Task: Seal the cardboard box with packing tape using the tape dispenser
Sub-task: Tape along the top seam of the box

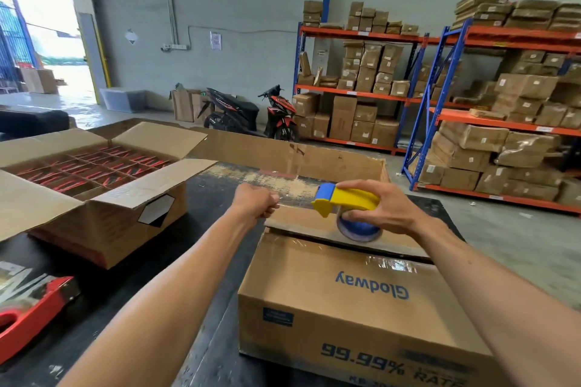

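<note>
A closed cardboard box (345, 286) printed "Glodway" lies in front of me on a black table, with clear tape shining across its top seam. My right hand (386, 210) grips a yellow and blue tape dispenser (342, 198) holding a blue roll, just above the box's far flap. My left hand (256, 199) is closed in a fist, pinching the free end of the clear tape (295, 193) stretched from the dispenser's mouth, over the box's far left corner.
An open cardboard box (103, 185) filled with red items stands at left. A red tape dispenser (31, 308) lies at the near left edge. A flat cardboard sheet (283, 154) leans behind the table. Shelving racks (434, 97) with boxes and two motorbikes (248, 113) stand beyond.
</note>
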The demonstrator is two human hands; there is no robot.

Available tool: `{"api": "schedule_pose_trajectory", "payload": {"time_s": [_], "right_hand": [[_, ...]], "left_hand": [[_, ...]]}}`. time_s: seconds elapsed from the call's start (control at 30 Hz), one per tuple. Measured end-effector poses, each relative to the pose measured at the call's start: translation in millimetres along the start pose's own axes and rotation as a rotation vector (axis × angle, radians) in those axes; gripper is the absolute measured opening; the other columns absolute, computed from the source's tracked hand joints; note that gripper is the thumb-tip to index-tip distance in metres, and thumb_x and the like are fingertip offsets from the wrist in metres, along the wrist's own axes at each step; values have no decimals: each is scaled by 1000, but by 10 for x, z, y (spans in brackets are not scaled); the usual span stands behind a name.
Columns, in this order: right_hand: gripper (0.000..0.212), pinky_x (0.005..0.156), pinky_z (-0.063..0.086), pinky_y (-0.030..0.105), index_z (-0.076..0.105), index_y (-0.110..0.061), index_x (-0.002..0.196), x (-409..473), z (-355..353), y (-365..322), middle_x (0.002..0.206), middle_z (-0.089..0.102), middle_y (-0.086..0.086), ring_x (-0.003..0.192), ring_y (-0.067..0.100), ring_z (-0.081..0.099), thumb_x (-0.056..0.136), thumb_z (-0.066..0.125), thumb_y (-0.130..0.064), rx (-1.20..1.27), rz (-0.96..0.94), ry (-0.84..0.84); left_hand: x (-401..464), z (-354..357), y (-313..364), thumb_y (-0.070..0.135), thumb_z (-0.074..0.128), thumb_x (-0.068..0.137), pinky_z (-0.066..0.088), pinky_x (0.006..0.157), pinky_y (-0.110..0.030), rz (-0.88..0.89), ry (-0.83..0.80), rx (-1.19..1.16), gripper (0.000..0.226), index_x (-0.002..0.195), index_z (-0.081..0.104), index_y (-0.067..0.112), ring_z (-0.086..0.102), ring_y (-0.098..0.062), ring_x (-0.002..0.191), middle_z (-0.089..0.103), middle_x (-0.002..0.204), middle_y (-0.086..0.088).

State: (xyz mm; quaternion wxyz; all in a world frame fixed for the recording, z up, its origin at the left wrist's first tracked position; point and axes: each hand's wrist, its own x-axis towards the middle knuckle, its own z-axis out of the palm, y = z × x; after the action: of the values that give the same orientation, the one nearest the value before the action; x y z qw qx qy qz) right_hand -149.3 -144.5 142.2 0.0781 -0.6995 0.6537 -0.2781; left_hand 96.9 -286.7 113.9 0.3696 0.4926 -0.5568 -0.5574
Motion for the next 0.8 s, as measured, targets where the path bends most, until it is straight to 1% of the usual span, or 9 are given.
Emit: {"api": "schedule_pose_trajectory", "payload": {"time_s": [0.07,0.13,0.2,0.27,0.4,0.53,0.6,0.67,0.8], "right_hand": [[60,91,49,37,56,-54,131,26,-14,26,124,59,-6,109,15,55,76,79,-55,21,32,-20],[57,87,45,33,55,-59,129,60,69,17,115,58,-12,103,11,54,77,78,-57,56,75,-67],[58,88,41,30,56,-59,131,90,209,34,117,56,-18,106,8,52,77,77,-59,144,100,-116],[61,90,40,31,57,-56,132,132,325,64,120,56,-16,112,13,52,74,76,-62,191,101,-164],[65,105,42,44,54,-61,131,208,429,98,131,56,-8,120,18,51,69,70,-74,166,80,-240],[64,99,44,44,47,-68,131,196,521,106,125,56,-5,113,19,52,70,58,-85,73,47,-218],[59,89,46,40,46,-72,125,218,569,60,112,54,-3,103,17,53,68,54,-88,19,36,-214],[55,79,44,35,45,-72,123,259,588,27,103,52,-3,95,14,52,71,54,-86,-35,21,-211],[62,78,43,35,47,-63,133,280,588,47,100,51,-4,91,13,51,75,52,-82,-99,-10,-205]], "left_hand": [[17,-50,2,-4,60,91,46,57,-30,-12,18,8,11,87,71,-2,54,-19,59,63,67,-12],[26,-76,-3,-6,56,90,43,58,-32,-36,54,10,14,84,69,-3,51,-19,55,62,68,-14],[52,-143,-19,-9,54,87,41,56,-32,-71,64,7,14,82,67,-3,48,-18,50,61,69,-16],[55,-232,-72,-11,53,85,37,51,-29,-107,58,-15,14,85,65,-5,45,-17,48,60,69,-18],[18,-238,-324,-7,61,83,37,45,-26,-153,93,-26,9,86,70,-8,43,-15,44,60,64,-13],[-12,-209,-610,5,75,81,41,46,-24,-122,154,3,5,83,77,1,50,-13,49,65,63,-7],[-63,-209,-685,12,79,82,48,51,-25,-59,190,72,6,80,77,7,56,-12,56,68,67,-3],[-97,-203,-737,19,80,84,55,66,-30,-1,229,145,12,75,75,12,59,-13,65,69,72,-2],[-140,-170,-808,24,79,86,58,85,-37,30,221,207,12,78,74,17,65,-15,82,70,80,-1]]}}
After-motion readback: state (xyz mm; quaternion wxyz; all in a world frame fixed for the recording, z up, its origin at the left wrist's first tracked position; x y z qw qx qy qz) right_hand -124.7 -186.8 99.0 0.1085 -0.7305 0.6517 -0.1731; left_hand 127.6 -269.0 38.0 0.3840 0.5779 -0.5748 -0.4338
